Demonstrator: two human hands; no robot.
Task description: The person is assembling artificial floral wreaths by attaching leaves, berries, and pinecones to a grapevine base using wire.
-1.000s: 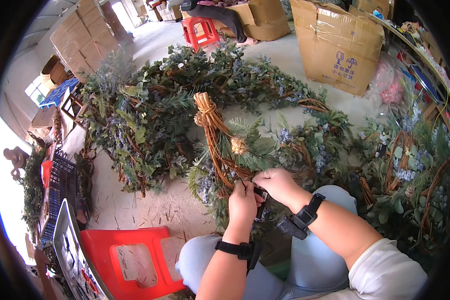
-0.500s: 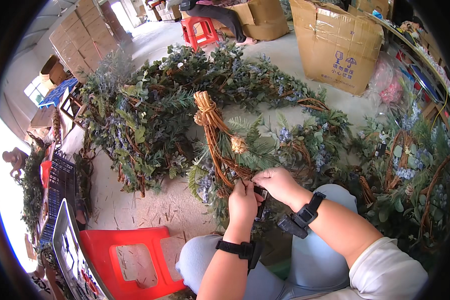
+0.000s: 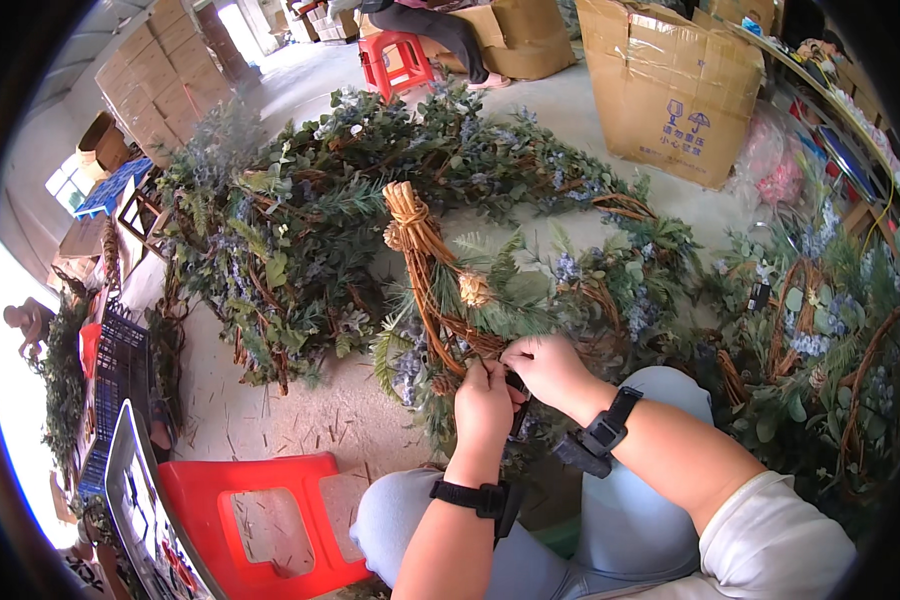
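While both hands worked close together, the vine wreath [image 3: 423, 243] stood tilted in front of the person's knees [image 3: 400, 505], its bound stem end uppermost. At its lower edge, the left hand [image 3: 484, 408] had thumb and fingers pinched together, and the right hand [image 3: 552, 372], just beside it, was pinched likewise; what lay between either set of fingertips could not be told. A small dark item [image 3: 518, 395], partly hidden, showed between the hands. A pale pine cone [image 3: 474, 290] sat on the wreath's right side, among needles and fern.

Beyond the wreath and to its left lay a large heap of greenery [image 3: 270, 250] with bluish sprigs; well to its right were more leafy vines [image 3: 810, 340]. Left of the wreath and nearer the person was a red plastic seat [image 3: 200, 490] with a grey tray [image 3: 133, 450] beside it. Far beyond the wreath stood a red stool [image 3: 372, 62], where a co-worker's dark-trousered leg [image 3: 440, 32] showed, and, farther right, a tall cardboard box [image 3: 660, 110].
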